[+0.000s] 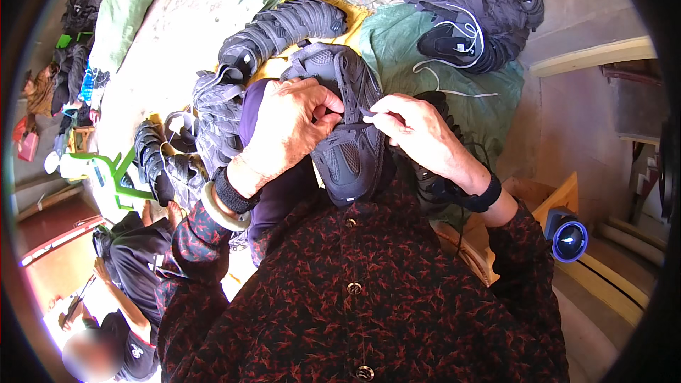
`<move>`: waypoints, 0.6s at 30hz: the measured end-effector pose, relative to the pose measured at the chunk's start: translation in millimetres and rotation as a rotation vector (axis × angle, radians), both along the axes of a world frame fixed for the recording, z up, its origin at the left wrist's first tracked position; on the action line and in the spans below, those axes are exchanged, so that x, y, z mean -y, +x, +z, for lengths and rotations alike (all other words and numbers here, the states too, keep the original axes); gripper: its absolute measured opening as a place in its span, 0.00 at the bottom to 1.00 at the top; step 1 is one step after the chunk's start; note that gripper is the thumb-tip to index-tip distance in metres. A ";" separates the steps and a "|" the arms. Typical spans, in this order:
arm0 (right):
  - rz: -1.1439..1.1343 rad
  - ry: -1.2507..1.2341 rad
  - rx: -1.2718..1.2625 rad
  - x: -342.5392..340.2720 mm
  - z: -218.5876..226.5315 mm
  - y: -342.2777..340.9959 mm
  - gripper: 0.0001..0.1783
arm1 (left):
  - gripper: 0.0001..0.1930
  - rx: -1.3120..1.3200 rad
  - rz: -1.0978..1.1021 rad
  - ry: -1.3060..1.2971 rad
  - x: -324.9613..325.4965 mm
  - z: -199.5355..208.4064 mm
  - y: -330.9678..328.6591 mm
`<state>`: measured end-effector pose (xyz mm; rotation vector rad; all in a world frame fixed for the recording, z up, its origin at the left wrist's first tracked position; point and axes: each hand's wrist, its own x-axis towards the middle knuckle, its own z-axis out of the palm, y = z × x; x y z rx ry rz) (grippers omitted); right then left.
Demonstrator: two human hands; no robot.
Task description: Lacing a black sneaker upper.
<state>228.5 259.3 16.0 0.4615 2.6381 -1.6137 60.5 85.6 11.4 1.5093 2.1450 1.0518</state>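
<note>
Our right fingers (386, 123) are pinching the shoe's (344, 159) lace (350, 127); whether our left fingers (325, 126) are gripping, we cannot tell. Far right, stacked shoes (496, 25) are crowding the green sheet (511, 110).

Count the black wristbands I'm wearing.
2. One black wristband sits just behind your left hand, next to a pale bangle; the other black wristband sits just behind your right hand. Your patterned sleeves could hide more.
</note>
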 end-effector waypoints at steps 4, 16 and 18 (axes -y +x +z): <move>-0.039 -0.036 -0.089 1.4 -4.2 0.1 0.09 | 0.07 -0.007 -0.007 -0.007 -1.4 1.7 0.3; -0.151 0.010 -0.103 15.8 -10.8 -2.3 0.07 | 0.06 0.020 0.015 -0.075 -4.6 4.1 1.3; -0.169 0.041 -0.122 18.1 -15.0 -3.0 0.07 | 0.06 0.026 0.018 -0.100 -4.5 4.1 1.1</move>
